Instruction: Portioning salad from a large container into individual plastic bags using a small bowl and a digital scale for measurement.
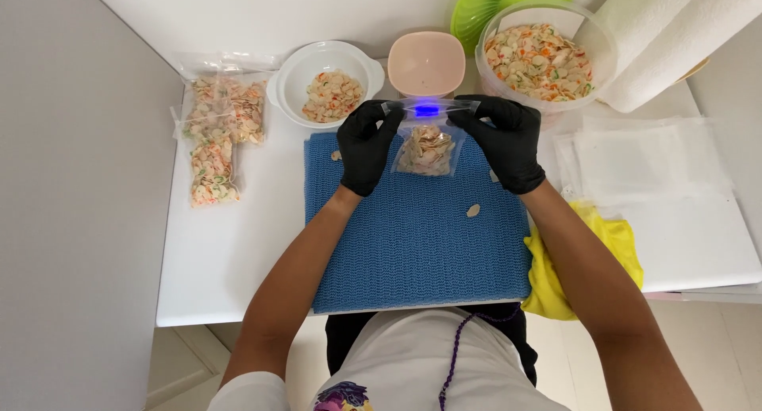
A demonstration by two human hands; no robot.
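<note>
Fingers [389,119] of our left hand [367,145] and right hand [504,141] pinch the top strip of a small clear bag [427,145] of chips above the blue mat [421,236]. We judge it light, soft and slippery, its contents fragile; hold only the top corners

1. The bumpy rubber mat [413,244] was blue with a wavy pattern.
2. Both thin rubber gloves [367,145] were black.
3. The small round plastic bowl [426,61] was pale pink.
4. The soft cloth [611,244] was yellow.
5. The ribbed plastic plate [484,2] was bright green.
</note>
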